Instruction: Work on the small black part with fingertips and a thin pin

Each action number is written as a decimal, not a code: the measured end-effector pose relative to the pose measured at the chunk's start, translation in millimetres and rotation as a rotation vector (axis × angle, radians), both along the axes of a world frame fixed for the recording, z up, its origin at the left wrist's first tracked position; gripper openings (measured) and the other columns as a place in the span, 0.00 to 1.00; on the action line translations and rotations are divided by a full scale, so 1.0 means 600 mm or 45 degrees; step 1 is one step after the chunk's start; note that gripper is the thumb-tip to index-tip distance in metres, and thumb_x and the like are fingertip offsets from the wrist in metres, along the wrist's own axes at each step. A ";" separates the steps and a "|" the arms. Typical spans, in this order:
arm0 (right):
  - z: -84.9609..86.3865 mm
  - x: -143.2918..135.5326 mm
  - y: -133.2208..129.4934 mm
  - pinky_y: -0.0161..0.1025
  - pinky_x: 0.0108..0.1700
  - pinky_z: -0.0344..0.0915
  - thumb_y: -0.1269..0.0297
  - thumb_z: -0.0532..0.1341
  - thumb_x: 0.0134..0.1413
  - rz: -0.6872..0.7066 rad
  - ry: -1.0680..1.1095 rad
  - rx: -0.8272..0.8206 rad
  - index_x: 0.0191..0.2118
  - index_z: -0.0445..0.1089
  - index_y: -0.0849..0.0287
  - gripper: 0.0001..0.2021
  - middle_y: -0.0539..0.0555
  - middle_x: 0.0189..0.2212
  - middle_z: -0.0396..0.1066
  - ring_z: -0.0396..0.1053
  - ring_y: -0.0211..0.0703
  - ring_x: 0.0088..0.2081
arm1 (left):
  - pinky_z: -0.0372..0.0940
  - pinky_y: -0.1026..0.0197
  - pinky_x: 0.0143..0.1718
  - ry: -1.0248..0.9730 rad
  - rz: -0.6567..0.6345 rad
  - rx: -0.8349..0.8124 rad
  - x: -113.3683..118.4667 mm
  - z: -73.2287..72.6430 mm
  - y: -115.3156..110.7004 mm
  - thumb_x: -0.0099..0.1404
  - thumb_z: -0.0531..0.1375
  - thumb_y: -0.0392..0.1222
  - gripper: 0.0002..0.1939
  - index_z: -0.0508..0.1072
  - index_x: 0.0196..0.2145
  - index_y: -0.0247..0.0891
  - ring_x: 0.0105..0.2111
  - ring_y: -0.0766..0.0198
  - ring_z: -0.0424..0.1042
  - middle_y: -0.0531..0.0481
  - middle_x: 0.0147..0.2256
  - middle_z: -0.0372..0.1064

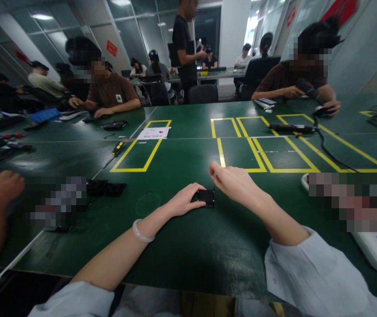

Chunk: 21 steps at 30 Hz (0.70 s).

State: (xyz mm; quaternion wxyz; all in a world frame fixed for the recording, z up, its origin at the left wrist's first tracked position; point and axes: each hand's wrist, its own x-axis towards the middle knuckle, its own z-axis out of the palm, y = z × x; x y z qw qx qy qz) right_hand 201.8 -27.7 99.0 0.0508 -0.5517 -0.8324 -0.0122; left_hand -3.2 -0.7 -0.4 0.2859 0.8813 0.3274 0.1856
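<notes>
A small, flat, black square part [205, 198] lies on the green table in front of me, with small bright spots along its edges. My left hand [186, 200], with a pale bracelet on its wrist, grips the part from the left between thumb and fingers. Just above its right edge, my right hand [231, 181] is closed in a pinch. A thin dark rod [214, 188] shows below those fingertips, close to the part's upper right corner. What kind of thing the rod is, and whether it touches the part, I cannot tell.
Yellow tape rectangles [129, 170] mark the green table [175, 246]. A yellow-black screwdriver [118, 148] and a paper sheet [153, 133] lie beyond my left hand. Black pieces [107, 188] lie left, near another person's hand [0, 187]. A white-edged object [376, 253] is right; a corded black tool [290, 128] lies farther back.
</notes>
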 end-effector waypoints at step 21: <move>-0.002 0.002 -0.002 0.36 0.27 0.48 0.60 0.48 0.61 0.029 0.092 0.016 0.47 0.59 0.57 0.12 0.54 0.32 0.74 0.71 0.44 0.31 | 0.60 0.55 0.48 0.007 -0.011 0.018 0.000 -0.001 0.001 0.65 0.58 0.49 0.18 0.65 0.50 0.40 0.46 0.56 0.66 0.45 0.45 0.66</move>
